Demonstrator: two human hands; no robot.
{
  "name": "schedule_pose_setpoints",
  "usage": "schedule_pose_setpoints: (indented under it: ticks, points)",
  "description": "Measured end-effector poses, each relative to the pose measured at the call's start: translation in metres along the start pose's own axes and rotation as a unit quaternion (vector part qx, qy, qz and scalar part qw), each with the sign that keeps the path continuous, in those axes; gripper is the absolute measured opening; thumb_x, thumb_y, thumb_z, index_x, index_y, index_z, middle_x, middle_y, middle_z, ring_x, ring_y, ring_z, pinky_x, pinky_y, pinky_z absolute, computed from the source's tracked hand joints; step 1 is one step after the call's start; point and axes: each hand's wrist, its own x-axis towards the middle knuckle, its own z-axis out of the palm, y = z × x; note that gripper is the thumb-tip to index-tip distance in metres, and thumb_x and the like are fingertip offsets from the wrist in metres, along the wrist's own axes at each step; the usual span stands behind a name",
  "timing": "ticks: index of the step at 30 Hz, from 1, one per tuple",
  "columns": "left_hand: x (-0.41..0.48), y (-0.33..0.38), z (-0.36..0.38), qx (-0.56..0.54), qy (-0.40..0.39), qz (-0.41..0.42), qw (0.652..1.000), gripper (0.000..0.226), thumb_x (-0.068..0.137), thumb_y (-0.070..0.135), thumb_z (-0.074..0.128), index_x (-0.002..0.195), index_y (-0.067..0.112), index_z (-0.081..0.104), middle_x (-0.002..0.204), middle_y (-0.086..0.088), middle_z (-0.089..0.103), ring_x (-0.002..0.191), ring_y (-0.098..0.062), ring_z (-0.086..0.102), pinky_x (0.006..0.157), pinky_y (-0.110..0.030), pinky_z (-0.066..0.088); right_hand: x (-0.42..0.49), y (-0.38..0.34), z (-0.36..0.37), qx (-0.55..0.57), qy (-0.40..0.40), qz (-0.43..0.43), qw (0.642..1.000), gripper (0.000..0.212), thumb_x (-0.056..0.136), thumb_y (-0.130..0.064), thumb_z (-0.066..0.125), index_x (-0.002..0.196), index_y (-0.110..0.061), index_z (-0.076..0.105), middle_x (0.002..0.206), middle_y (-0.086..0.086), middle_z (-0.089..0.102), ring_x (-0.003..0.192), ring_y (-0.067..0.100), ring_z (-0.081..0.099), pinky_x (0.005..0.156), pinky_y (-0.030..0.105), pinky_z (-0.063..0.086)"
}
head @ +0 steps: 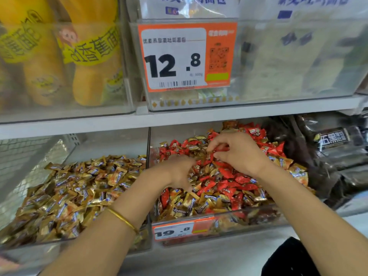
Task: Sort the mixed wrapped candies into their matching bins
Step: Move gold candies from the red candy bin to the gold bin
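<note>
Now right hand (238, 154) fingers pinch a red candy (221, 148); left hand (176, 171) fingers' grip unclear.

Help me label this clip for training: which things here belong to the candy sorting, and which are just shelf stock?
In the job: mixed red-and-gold candy bin; gold candy bin; left hand; right hand, pinching a red candy.

Just lying about: yellow snack packs; 12.8 price tag; 19.8 price tag; dark packets; gold bangle.

Shelf (199, 257) under two clear bins (249, 222)
</note>
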Motion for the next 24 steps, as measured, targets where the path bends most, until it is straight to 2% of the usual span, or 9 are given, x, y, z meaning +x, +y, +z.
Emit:
schedule_pose_setpoints:
  ticks: [4,7,9,11,14,18,20,22,24]
  points:
    - [0.005,-0.002,0.004,0.031,0.035,0.016,0.999,0.052,0.077,0.022,0.075,0.124,0.016,0.052,0.132,-0.005,0.048,0.119,-0.024,0.046,0.097,-0.035,0.041,-0.008,-0.009,0.005,0.053,-0.059,-0.021,0.997,0.018,0.084,0.003,0.062,0.094,-0.009,0.071,0.088,-0.003,0.064,0.077,0.001,0.057,0.071,0.002,0.044]
    - [0.003,-0.003,0.006,0.022,0.070,0.014,0.997,0.034,0.077,0.020,0.074,0.108,0.017,0.059,0.118,0.000,0.057,0.111,-0.021,0.052,0.091,-0.033,0.044,-0.004,-0.005,0.021,-0.081,-0.142,-0.042,0.986,0.028,0.087,-0.004,0.060,0.112,-0.015,0.067,0.109,0.001,0.065,0.102,0.015,0.058,0.087,0.023,0.047]
    - [0.000,-0.005,0.006,0.008,0.116,0.006,0.993,0.018,0.080,0.017,0.072,0.094,0.021,0.062,0.109,0.003,0.062,0.105,-0.018,0.056,0.088,-0.034,0.047,0.001,-0.002,0.031,-0.167,-0.179,-0.033,0.969,0.037,0.088,-0.008,0.057,0.123,-0.021,0.060,0.117,0.003,0.061,0.112,0.021,0.050,0.089,0.033,0.046]
    - [-0.003,-0.007,0.005,0.000,0.162,-0.003,0.987,0.014,0.081,0.015,0.069,0.085,0.026,0.061,0.105,0.006,0.063,0.103,-0.016,0.057,0.086,-0.034,0.048,0.005,-0.002,0.037,-0.206,-0.181,-0.024,0.961,0.039,0.088,-0.010,0.056,0.125,-0.023,0.058,0.120,0.002,0.059,0.116,0.023,0.046,0.090,0.038,0.046]
    - [-0.008,-0.006,0.005,-0.047,0.200,-0.013,0.979,0.016,0.081,0.017,0.069,0.081,0.028,0.057,0.104,0.006,0.063,0.102,-0.016,0.056,0.083,-0.034,0.047,0.007,-0.003,0.043,-0.222,-0.151,-0.028,0.963,0.028,0.089,-0.014,0.059,0.115,-0.022,0.065,0.116,0.000,0.062,0.115,0.022,0.050,0.087,0.037,0.048]
    - [-0.012,-0.005,0.004,-0.139,0.240,-0.017,0.961,0.018,0.083,0.015,0.068,0.080,0.027,0.054,0.099,0.005,0.061,0.101,-0.018,0.054,0.081,-0.032,0.044,0.006,-0.001,0.028,-0.089,-0.064,0.003,0.994,0.021,0.089,-0.024,0.062,0.108,-0.016,0.067,0.084,-0.005,0.058,0.086,0.018,0.056,0.073,0.030,0.045]
    - [-0.014,-0.004,0.003,-0.178,0.244,-0.013,0.953,0.016,0.086,0.012,0.064,0.086,0.023,0.052,0.101,0.003,0.060,0.095,-0.019,0.056,0.073,-0.028,0.041,0.004,-0.002,0.019,-0.001,-0.019,0.024,1.000,0.024,0.089,-0.024,0.063,0.111,-0.015,0.065,0.078,-0.007,0.051,0.081,0.017,0.054,0.071,0.030,0.044]
    - [-0.016,-0.003,0.001,-0.207,0.238,-0.009,0.949,0.016,0.089,0.010,0.059,0.098,0.020,0.052,0.112,-0.001,0.058,0.091,-0.016,0.055,0.070,-0.024,0.038,-0.001,-0.004,0.014,0.057,0.002,0.042,0.998,0.024,0.088,-0.022,0.064,0.109,-0.010,0.063,0.076,-0.005,0.053,0.076,0.017,0.060,0.066,0.031,0.048]
    - [-0.016,-0.003,0.001,-0.196,0.219,-0.008,0.956,0.026,0.092,0.007,0.054,0.114,0.020,0.052,0.127,-0.005,0.051,0.103,-0.017,0.051,0.077,-0.021,0.037,-0.004,-0.004,0.015,0.098,0.012,0.077,0.992,0.018,0.088,-0.019,0.064,0.099,-0.006,0.060,0.074,0.000,0.059,0.067,0.014,0.065,0.054,0.024,0.050]
